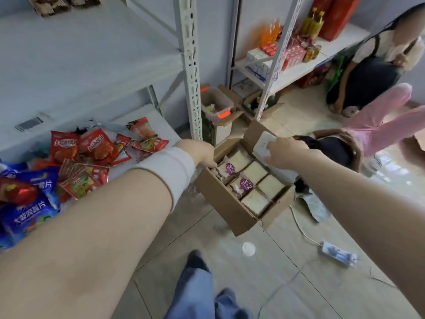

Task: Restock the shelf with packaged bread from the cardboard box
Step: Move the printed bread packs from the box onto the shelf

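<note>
since both arms reach out away from the camera, i mostly get the backs of the hands and not much of the fingers. left hand [202, 151] sits at the near-left edge of the cardboard box [226, 203], fingers curled down onto the rim or the first pack there, i can't tell which, so i can't say if it's actually gripping anything. right hand [284, 153] is easier: it's clamped on a bread pack [264, 142] lifted at the far side of the box, thumb on the face of the wrapper, though the pack is blurred and half covered by the hand.

the box sits open on the tiled floor [287, 284] just beside the shelf upright [190, 72], flaps up. inside are rows of packaged bread [255, 172], pale square slices in clear wrap, a couple with a purple round label [246, 184] i can't read. how deep the stack goes is hidden.

on the lower shelf [147, 116] to the left there's a heap of snack bags [92, 148], red and blue, cut off by the frame edge. a second person [372, 72] crouches at the far right, partly out of frame. a white power strip [338, 253] lies on the floor near my right forearm.
</note>
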A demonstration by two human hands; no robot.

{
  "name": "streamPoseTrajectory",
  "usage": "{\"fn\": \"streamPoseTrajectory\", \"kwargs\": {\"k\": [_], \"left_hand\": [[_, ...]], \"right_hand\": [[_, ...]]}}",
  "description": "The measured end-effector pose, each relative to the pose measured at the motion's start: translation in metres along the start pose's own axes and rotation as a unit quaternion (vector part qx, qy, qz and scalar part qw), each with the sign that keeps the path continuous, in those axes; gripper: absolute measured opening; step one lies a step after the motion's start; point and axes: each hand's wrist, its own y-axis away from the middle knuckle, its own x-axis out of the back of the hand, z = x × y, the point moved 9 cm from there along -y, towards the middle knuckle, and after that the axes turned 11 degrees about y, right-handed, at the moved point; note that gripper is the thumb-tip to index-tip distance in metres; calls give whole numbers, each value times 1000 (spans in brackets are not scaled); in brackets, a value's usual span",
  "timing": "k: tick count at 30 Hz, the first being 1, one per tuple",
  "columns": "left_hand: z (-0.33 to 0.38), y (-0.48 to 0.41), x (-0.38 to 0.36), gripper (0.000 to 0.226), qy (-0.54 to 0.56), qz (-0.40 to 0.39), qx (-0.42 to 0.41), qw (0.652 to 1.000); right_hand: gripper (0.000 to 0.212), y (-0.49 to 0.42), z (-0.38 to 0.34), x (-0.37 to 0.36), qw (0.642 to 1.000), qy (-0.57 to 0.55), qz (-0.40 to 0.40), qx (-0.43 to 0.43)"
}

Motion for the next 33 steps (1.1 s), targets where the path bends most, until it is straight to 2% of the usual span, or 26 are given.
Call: {"fn": "streamPoseTrajectory", "kwargs": {"k": [7, 11, 15, 19, 22, 25, 28, 30, 33], "left_hand": [[31, -59, -52, 44, -2, -40, 0, 999], [44, -104, -68, 45, -3, -51, -18, 999], [45, -168, -99, 48, 48, -66, -20, 996], [32, -217, -136, 52, 82, -105, -14, 991], [16, -277, -155, 59, 140, -92, 24, 986], [2, -352, -173, 65, 196, -22, 52, 979], [-8, -412, -195, 74, 223, 23, 54, 973], [-18, -440, -206, 75, 265, 49, 73, 960], [-24, -457, -214, 74, 308, 78, 87, 944]], "right_hand": [[34, -24, 14, -108, 997, -35, -61, -27], [39, -55, 6, -147, 993, -66, -91, -26], [44, -93, -16, -204, 973, -170, -151, -37], [49, -116, -34, -267, 923, -279, -253, -81], [57, -152, -48, -307, 869, -380, -291, -128], [65, -209, -70, -353, 806, -491, -287, -166], [54, -254, -93, -391, 735, -584, -263, -222], [61, -274, -105, -405, 713, -608, -228, -266], [84, -283, -116, -412, 702, -597, -222, -319]]}}
